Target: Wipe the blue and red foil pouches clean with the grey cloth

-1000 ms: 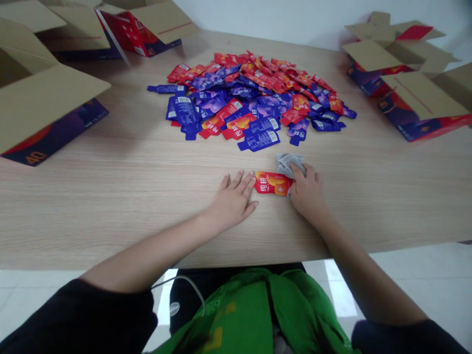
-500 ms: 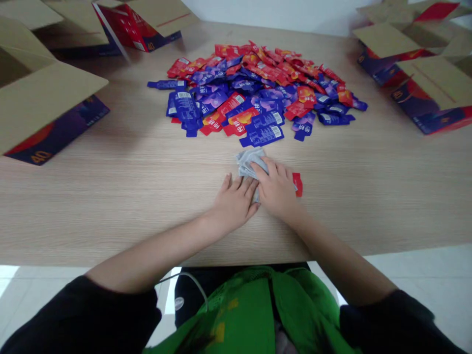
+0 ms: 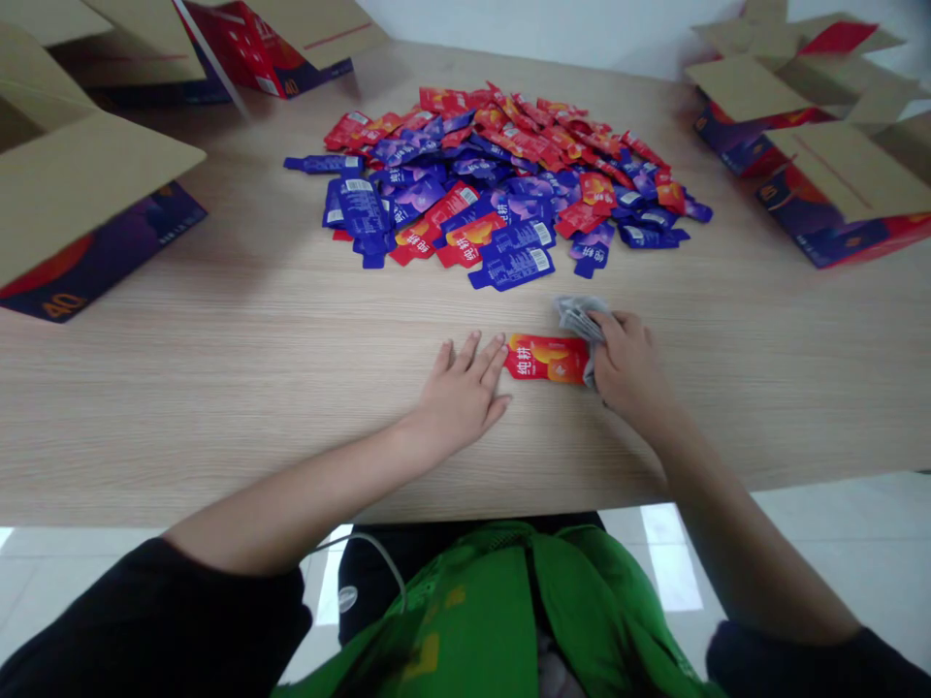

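A red pouch with orange print lies flat on the wooden table in front of me. My left hand rests palm down with its fingers spread, and its fingertips touch the pouch's narrow left end. In my right hand is a crumpled grey cloth, bunched under the fingers at the pouch's right end, part of which it covers. Just beyond, a heap of red and blue pouches spreads over the table, the nearest blue ones a short way above the red pouch.
Open cardboard boxes with dark blue and red sides stand around the heap. One box is close on the left, another behind it. More boxes stand at the right. The table's front edge runs just before my body.
My right hand has slid to the right with the cloth, from the pouch's left part to its right end, uncovering its printed face. My left hand has barely moved.
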A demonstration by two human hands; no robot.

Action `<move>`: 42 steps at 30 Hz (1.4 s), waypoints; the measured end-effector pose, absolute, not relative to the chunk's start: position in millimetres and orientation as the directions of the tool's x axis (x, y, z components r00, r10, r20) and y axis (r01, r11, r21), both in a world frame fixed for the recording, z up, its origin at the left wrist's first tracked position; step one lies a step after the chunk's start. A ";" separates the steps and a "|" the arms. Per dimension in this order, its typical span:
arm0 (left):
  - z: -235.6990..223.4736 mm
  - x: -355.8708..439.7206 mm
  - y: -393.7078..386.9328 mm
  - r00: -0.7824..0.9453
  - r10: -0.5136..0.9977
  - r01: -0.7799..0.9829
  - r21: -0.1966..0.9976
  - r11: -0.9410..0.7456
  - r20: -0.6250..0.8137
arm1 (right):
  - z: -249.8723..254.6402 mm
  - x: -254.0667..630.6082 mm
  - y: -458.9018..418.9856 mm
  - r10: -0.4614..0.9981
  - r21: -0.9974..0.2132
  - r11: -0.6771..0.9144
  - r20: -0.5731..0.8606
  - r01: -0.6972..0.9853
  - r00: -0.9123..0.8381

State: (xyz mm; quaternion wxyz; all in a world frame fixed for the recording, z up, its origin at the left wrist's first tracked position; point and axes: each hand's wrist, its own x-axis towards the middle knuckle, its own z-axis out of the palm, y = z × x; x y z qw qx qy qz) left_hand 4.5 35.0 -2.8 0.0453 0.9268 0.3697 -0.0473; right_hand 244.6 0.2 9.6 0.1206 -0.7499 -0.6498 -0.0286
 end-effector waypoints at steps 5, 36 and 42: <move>-6.0 4.8 34.1 0.727 0.682 0.686 0.049 -0.726 -0.087 | 15.2 184.2 26.7 0.953 -0.208 0.121 0.297 0.971 -0.055; -0.5 6.5 33.1 0.716 0.690 0.697 0.045 -0.716 -0.103 | -2.7 171.6 35.1 0.974 -0.075 0.190 0.144 0.979 -0.177; -2.0 8.0 32.3 0.715 0.687 0.696 0.043 -0.716 -0.131 | -11.6 250.8 11.5 0.975 -0.077 -0.090 0.194 0.993 0.104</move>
